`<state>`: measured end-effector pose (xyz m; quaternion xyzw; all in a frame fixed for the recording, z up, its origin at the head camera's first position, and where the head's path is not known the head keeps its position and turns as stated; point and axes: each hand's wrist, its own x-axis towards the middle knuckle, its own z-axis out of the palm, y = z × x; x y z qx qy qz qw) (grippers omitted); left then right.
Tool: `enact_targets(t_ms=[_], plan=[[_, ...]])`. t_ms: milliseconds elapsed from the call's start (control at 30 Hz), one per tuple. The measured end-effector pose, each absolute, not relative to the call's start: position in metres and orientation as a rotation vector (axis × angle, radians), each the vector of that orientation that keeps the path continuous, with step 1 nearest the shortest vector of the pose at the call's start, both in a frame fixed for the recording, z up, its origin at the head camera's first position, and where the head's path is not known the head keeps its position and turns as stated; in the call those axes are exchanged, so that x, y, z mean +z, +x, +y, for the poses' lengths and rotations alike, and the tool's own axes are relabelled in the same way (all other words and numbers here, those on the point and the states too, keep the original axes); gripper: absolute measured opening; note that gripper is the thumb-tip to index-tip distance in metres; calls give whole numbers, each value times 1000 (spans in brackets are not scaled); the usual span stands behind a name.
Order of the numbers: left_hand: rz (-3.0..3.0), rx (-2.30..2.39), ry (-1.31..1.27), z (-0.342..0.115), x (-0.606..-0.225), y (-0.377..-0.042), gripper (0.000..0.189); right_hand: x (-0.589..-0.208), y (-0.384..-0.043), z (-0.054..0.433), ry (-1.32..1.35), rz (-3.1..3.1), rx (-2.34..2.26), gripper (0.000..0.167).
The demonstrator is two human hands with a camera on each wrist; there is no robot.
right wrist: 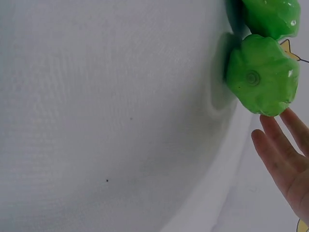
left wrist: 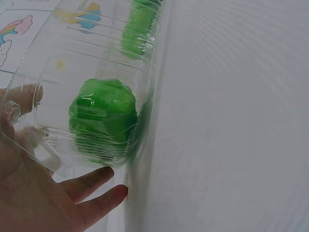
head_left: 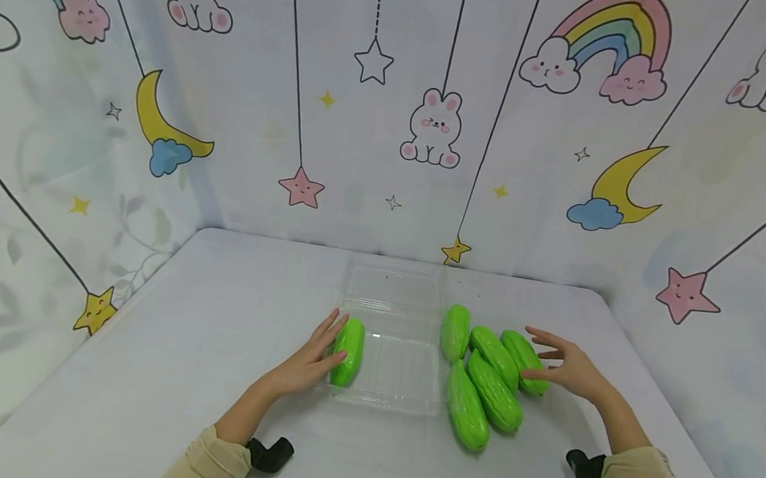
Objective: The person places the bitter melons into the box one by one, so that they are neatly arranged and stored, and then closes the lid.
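Observation:
In the head view, a bright green, ridged gourd (head_left: 347, 354) lies lengthwise along the left side of a clear plastic clamshell box (head_left: 401, 372), whose lid stands open at the back. My left hand (head_left: 306, 366) is at the box's left edge, fingers extended and thumb reaching over the gourd. Through the clear wall in the left wrist view, the gourd's rounded end (left wrist: 104, 116) shows beside the hand. My right hand (head_left: 569, 367) has its fingers spread around the rightmost green gourd (head_left: 525, 361). Fingertips (right wrist: 270, 126) come right up to that gourd's end in the right wrist view.
Several more green gourds (head_left: 492, 392) lie close together just right of the box. The white table (head_left: 153, 342) backs onto a cartoon-printed curtain (head_left: 246, 114). Black wrist mounts (head_left: 269, 454) sit at both sleeves. A few dark specks dot the table.

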<state>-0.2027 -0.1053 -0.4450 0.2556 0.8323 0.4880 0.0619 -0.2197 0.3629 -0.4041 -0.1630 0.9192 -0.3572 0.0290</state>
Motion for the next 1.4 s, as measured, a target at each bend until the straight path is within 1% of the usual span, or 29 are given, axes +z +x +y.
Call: enact_targets(t_ms=[433,800,1167,1400], plan=[[2513,1480,759,-105,-444,-202,64,-411,-224,369,-488,2691,-1198,82],[2510,1502,769,-105,-442,-200,63,-422,-229,373,-562,2679,-1111,82],[2546,1465,755,-103,-440,-199,62,-424,-228,370,-533,2625,-1175,82],[2551,1472,734,-102,-438,-197,62,-425,-228,371,-466,2564,-1265,81]])
